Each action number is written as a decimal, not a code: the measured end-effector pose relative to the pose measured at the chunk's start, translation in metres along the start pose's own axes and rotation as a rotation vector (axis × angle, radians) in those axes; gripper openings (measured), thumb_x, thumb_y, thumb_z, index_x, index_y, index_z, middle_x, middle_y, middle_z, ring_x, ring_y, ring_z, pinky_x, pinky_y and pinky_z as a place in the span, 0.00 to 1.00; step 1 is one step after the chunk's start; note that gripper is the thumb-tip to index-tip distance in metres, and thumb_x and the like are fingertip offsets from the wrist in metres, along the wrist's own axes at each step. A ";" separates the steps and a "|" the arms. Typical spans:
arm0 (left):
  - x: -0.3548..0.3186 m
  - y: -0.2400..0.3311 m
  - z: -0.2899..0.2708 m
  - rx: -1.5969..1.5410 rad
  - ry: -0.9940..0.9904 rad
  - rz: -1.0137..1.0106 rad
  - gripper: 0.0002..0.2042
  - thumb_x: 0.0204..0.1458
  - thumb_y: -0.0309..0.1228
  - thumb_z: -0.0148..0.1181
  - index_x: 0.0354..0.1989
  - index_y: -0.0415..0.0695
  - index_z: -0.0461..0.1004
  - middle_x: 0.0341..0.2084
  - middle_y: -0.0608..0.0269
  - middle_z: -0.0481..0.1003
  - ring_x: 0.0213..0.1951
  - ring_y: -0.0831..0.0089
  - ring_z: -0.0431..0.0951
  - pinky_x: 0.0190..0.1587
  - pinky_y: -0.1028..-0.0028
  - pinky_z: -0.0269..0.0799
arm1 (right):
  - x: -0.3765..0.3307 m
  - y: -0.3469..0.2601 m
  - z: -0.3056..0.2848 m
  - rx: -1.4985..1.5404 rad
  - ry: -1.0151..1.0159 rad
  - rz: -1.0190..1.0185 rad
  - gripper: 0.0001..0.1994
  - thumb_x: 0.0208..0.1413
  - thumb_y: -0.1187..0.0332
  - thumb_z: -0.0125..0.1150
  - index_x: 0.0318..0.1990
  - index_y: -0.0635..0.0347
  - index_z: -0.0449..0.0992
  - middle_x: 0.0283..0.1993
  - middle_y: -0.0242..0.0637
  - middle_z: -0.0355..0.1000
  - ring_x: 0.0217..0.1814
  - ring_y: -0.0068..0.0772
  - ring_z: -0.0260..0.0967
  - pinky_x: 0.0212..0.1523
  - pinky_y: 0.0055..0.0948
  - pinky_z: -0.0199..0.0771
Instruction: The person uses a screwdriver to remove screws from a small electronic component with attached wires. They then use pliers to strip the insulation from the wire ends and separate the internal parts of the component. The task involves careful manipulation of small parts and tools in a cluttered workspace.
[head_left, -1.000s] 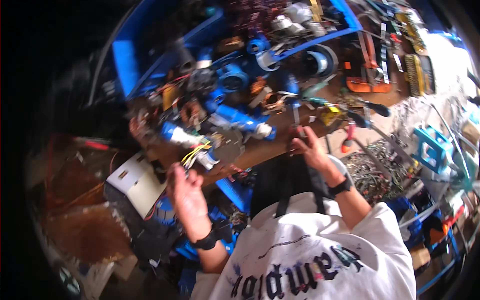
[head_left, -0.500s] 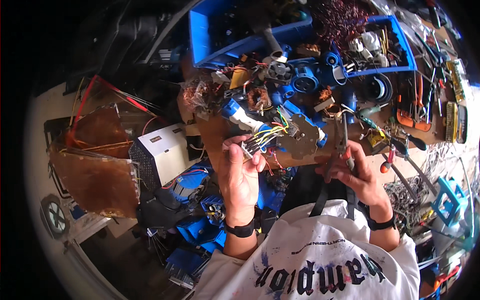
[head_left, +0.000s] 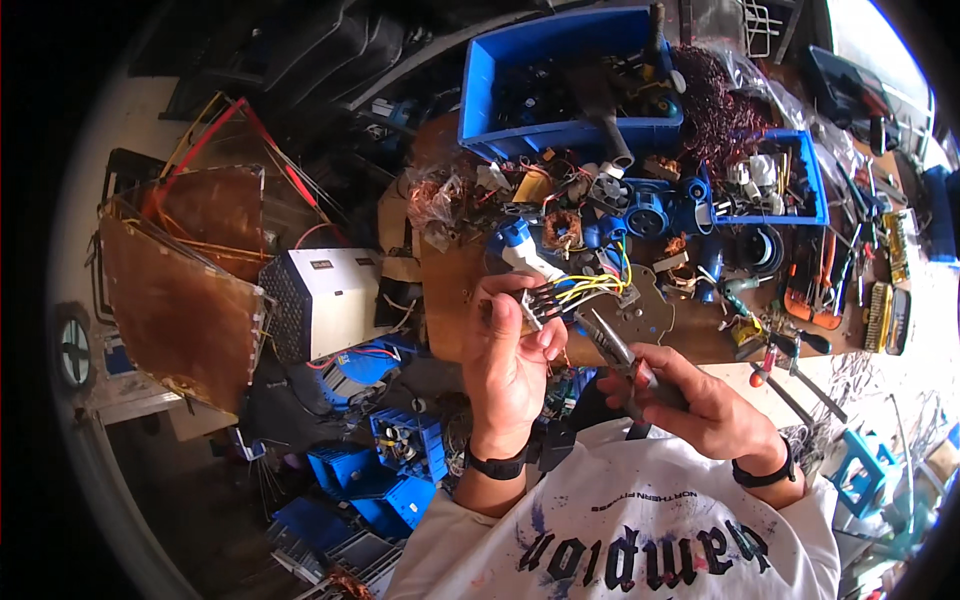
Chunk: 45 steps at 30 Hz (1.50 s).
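My left hand (head_left: 505,360) is closed around a small pale connector (head_left: 531,310), held up over the table's near edge. Black-sleeved ends of yellow, white and green wires (head_left: 590,288) come out of it and run right to a flat grey metal plate (head_left: 648,314). My right hand (head_left: 705,398) grips a pair of long-nose pliers (head_left: 612,347) with red-and-grey handles. Their jaws look slightly parted and point up-left toward the wires, close to the connector but apart from it. Behind the left hand lies a blue-and-white cylindrical part (head_left: 524,248).
The brown table (head_left: 450,318) carries copper coils, blue motor housings and loose wires. Two blue bins (head_left: 570,140) of parts stand at the back. Hand tools and an orange-framed saw (head_left: 808,310) lie at right. A white metal box (head_left: 335,300) is at left, with blue crates (head_left: 385,490) below.
The pliers have moved left toward the connector and turned from upright to tilted up-left. My left hand still holds the connector. The whole view has shifted, showing more of the back bins.
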<state>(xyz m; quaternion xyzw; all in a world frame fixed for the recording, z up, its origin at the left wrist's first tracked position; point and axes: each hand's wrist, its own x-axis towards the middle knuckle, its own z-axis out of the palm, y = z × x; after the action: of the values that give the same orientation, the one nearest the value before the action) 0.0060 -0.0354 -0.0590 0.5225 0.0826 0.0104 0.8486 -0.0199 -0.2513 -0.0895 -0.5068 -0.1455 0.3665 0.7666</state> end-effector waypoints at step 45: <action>-0.014 0.020 0.005 -0.022 0.122 0.033 0.12 0.62 0.37 0.52 0.45 0.41 0.67 0.24 0.72 0.64 0.24 0.85 0.61 0.28 0.81 0.61 | 0.009 -0.039 0.050 -0.612 0.278 -0.059 0.29 0.51 0.86 0.46 0.63 0.61 0.58 0.48 0.55 0.70 0.51 0.52 0.71 0.50 0.39 0.72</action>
<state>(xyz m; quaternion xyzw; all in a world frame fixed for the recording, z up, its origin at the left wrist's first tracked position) -0.0055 -0.0318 -0.0374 0.5127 0.1256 0.0571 0.8474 -0.0274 -0.2203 -0.0342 -0.7541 -0.1576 0.2109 0.6017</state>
